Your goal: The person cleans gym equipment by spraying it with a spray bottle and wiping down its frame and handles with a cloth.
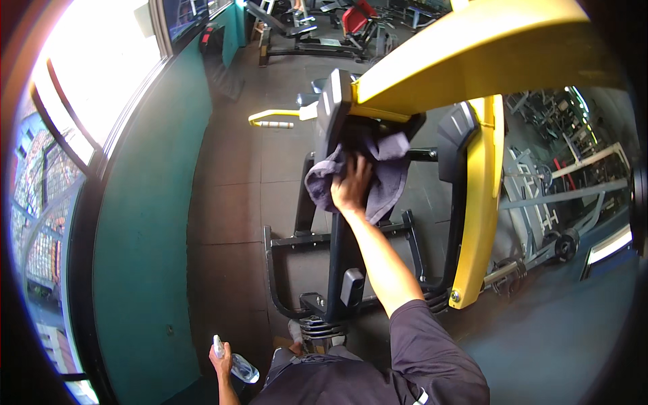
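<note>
My right hand (352, 185) reaches forward and presses a dark purple-grey cloth (387, 174) against the black upper part of a gym machine's frame. The cloth drapes to both sides of the hand, and the surface under it is hidden. Overhead, the machine's thick yellow arm (455, 55) curves to the right from a black end cover (334, 109). Low at my left side, my left hand (220, 357) grips a clear spray bottle (245, 368) with a white trigger head, the bottle tilted with its base to the right.
A second yellow arm (478, 212) hangs on the right, and a yellow handle (276, 114) juts out at the left. Black base tubes (329, 238) run near the floor. A teal wall (147, 228) with windows stands at the left. Weight racks (552, 217) and a bench machine (309, 48) lie beyond.
</note>
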Tool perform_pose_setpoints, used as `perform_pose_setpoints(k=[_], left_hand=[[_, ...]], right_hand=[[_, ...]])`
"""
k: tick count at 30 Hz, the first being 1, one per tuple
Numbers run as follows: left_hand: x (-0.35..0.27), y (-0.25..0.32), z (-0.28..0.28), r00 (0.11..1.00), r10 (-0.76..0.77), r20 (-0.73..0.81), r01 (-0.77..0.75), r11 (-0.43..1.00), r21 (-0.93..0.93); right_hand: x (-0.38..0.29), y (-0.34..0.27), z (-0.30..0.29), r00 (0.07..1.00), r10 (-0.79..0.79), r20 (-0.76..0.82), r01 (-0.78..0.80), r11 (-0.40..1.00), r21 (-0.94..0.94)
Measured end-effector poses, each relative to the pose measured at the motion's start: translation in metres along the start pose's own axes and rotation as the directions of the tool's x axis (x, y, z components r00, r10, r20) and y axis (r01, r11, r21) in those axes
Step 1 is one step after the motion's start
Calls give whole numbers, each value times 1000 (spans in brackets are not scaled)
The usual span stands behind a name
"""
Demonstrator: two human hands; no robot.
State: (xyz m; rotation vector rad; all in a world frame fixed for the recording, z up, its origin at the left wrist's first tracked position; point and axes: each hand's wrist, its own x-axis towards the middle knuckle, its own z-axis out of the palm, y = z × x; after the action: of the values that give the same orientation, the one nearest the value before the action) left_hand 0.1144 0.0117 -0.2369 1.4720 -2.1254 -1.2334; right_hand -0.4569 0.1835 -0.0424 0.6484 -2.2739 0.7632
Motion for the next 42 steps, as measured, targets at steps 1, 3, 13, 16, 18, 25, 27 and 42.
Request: perform_pose_setpoints(k=[1, 3, 13, 16, 18, 25, 27, 42], left_hand=[[1, 4, 0, 999, 52, 3, -52, 998, 31], [6, 13, 5, 995, 96, -4, -96, 994, 55], [3, 59, 45, 977, 124, 174, -122, 992, -24], [-9, 60, 47, 962, 191, 196, -202, 979, 37], [-23, 68, 46, 961, 201, 189, -220, 972, 86], [-82, 63, 42, 973, 160, 166, -173, 983, 69], [-94, 30, 28, 978, 169, 123, -188, 970, 156], [-188, 29, 12, 991, -65, 116, 49, 989, 139]], right_hand=[[-19, 0, -3, 999, 0, 54, 1, 1000, -30], [-64, -1, -22, 981, -31, 193, 50, 994, -97], [-168, 18, -79, 857, 258, 447, -290, 957, 3], [-195, 14, -95, 650, 181, 738, -261, 965, -7], [-208, 2, -118, 690, 203, 695, -183, 978, -104], [-181, 10, -95, 569, 521, 636, -519, 828, -214], [-202, 2, -97, 693, 399, 600, -470, 882, -43], [-232, 31, -103, 928, 211, 306, -330, 846, 418]])
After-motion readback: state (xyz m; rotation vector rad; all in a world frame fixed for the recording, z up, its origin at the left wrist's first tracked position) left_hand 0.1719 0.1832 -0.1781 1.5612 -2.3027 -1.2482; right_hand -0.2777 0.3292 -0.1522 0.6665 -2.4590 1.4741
